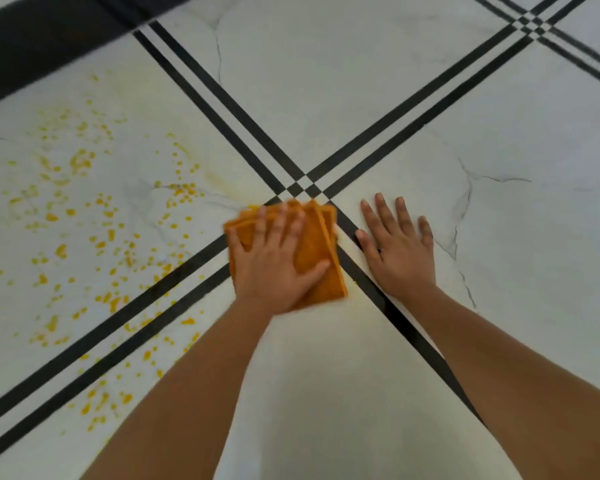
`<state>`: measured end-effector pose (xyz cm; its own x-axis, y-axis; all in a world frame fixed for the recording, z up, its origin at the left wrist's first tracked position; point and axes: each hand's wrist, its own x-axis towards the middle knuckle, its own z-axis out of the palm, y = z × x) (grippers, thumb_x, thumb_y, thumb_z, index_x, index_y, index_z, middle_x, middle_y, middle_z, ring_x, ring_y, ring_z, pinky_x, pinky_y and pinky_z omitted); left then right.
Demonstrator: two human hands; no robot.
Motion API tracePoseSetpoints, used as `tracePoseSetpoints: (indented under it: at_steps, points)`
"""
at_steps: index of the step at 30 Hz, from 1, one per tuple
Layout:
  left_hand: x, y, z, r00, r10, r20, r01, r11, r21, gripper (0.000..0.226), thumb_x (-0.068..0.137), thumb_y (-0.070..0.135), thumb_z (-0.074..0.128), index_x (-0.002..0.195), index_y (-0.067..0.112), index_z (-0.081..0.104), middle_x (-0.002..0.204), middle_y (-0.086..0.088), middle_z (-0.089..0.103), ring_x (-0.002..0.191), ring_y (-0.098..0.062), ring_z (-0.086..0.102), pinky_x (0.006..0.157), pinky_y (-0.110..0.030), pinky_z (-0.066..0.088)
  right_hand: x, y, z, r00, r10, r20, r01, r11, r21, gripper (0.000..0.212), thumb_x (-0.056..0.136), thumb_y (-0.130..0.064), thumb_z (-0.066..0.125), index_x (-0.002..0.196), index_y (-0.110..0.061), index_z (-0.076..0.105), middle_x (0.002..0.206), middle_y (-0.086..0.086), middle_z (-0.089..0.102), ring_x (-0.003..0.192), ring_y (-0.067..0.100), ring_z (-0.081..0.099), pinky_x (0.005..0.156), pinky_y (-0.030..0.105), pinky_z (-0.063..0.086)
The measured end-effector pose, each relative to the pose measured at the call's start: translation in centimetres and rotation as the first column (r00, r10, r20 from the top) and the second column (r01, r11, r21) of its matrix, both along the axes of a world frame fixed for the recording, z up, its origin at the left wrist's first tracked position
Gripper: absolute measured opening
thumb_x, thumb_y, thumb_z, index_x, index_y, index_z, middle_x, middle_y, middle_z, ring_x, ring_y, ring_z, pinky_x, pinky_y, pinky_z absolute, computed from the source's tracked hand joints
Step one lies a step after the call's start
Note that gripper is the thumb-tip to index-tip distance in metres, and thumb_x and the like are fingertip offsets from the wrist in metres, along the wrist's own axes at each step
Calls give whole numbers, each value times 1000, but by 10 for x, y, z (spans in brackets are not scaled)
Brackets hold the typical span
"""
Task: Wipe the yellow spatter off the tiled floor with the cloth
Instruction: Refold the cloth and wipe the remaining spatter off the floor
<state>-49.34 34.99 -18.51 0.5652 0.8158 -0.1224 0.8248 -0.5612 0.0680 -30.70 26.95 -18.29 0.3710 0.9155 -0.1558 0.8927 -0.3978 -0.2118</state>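
While the left hand (278,261) pressed flat, fingers spread, on the folded orange cloth (317,251), the yellow spatter (84,237) lay to its left, away from the right hand (400,251) splayed empty on the tiled floor (326,98).

head view, steeply downward, close over floor (361,98)

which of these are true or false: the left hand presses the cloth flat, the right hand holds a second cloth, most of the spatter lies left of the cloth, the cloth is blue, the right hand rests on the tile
1. The left hand presses the cloth flat on the floor. True.
2. The right hand holds a second cloth. False: it is empty, fingers spread.
3. Most of the yellow spatter lies left of the cloth. True.
4. The cloth is blue. False: it is orange.
5. The right hand rests palm down on the white tile, beside the cloth and apart from it. True.
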Motion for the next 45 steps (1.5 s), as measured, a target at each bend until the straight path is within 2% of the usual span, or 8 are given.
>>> tracePoseSetpoints:
  at_steps: [4,10,16,22,27,33,37,45]
  points:
    - [11,17,1,980,197,40,-197,980,-14,87,75,80,11,148,32,1,158,3,-1,143,-29,-4,105,-68,-4,1,-1,2,1000,-13,-23,12,1000,-19,57,92,-55,3,147,-40,-1,157,-13,-3,144,12,-10,115,42,-6]
    - [0,-64,-3,966,-248,74,251,967,-32,84,77,81,20,147,35,11,156,1,14,143,-28,5,104,-68,11,27,14,2,991,130,22,-129,991,-31,64,86,-61,-3,147,-41,0,158,-11,1,145,16,-4,115,40,-1]
    - [30,-7,1,898,436,60,-435,900,-20,89,74,81,9,147,32,-2,158,1,-2,143,-29,-7,106,-68,-3,45,23,8,976,213,-36,-213,977,11,59,90,-56,4,147,-41,11,157,-12,12,144,16,8,112,41,10]
    - [50,-90,3,997,66,47,-63,997,-47,87,76,82,17,147,32,12,156,-1,15,142,-33,12,105,-68,5,58,44,1,962,273,1,-273,962,-15,64,87,-59,0,147,-38,-1,158,-8,-1,145,17,-7,115,42,0]
    - [62,-1,1,849,527,41,-526,850,-35,89,74,80,8,147,31,-5,158,2,-5,143,-28,-10,105,-69,-5,61,42,0,954,300,-18,-300,954,18,71,82,-61,-10,148,-37,0,158,-8,-1,145,16,-7,115,42,-1]
    - [45,-56,-1,991,132,23,-131,991,-31,85,77,81,12,147,35,4,157,3,8,143,-29,4,107,-66,2,60,41,-2,951,309,-20,-308,951,41,81,76,-67,-21,148,-36,1,158,-6,1,145,18,-6,115,43,0]
    - [56,12,2,877,479,22,-478,877,-51,88,74,80,5,146,33,-8,157,4,-7,143,-27,-10,107,-67,-3,60,41,-5,952,307,11,-308,951,42,77,78,-65,-19,147,-36,-1,158,-7,-1,145,17,-7,114,42,-1]
    - [61,-2,2,973,232,1,-232,972,-28,85,76,80,7,146,34,-10,157,4,-7,143,-24,-10,108,-63,-6,60,42,-3,953,302,-1,-302,953,30,72,81,-62,-12,147,-37,-1,158,-7,-1,145,17,-7,114,43,-1]
